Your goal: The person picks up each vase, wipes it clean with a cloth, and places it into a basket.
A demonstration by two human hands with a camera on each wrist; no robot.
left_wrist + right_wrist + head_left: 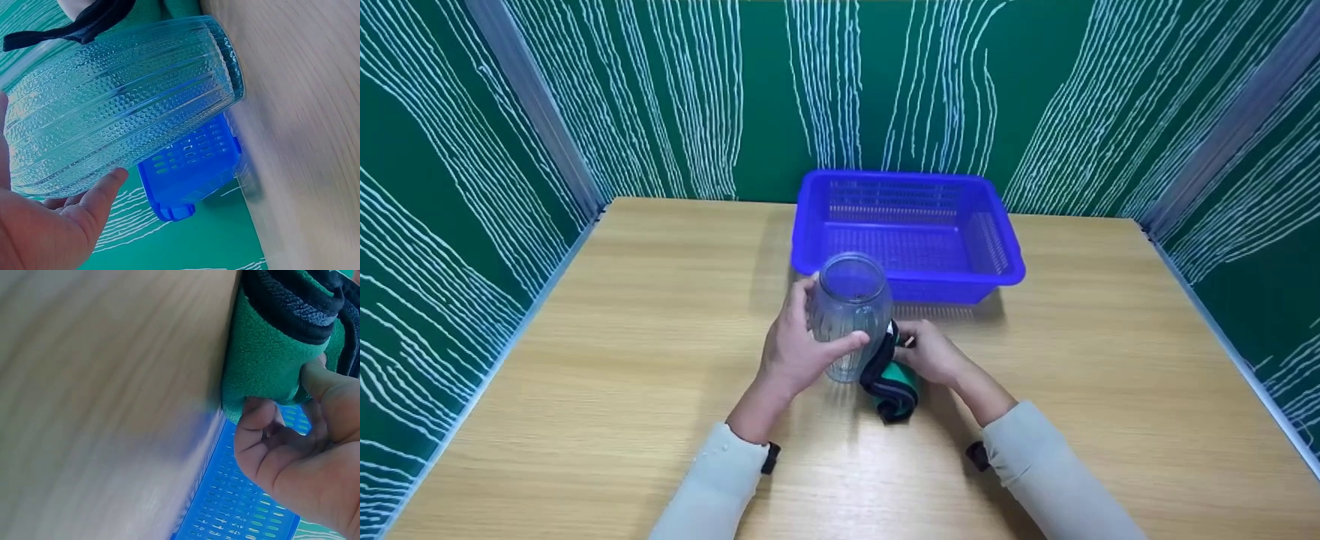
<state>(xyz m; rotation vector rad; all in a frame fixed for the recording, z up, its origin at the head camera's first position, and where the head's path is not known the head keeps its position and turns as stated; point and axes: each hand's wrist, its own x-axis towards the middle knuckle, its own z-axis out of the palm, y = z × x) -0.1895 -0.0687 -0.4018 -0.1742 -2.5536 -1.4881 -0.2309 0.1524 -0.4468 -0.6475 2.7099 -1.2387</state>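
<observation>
A clear ribbed glass jar point(851, 315) with a dimpled surface and an uncovered mouth stands on the table just in front of the basket. My left hand point(799, 341) holds it from the left, thumb across the near side and fingers round the far side. Close against the jar's right side is a green cloth point(901, 375) with black edging, folded into a thick roll. My right hand point(934, 352) pinches the roll between thumb and fingers, as the right wrist view shows on the cloth point(270, 354). In the left wrist view, dark edging overlaps the jar point(112, 112).
A blue plastic basket point(907, 289) with perforated walls sits behind the jar, near the table's back edge. Green panels point(765, 97) with white wavy lines enclose the wooden table point(622, 360) at the back and both sides.
</observation>
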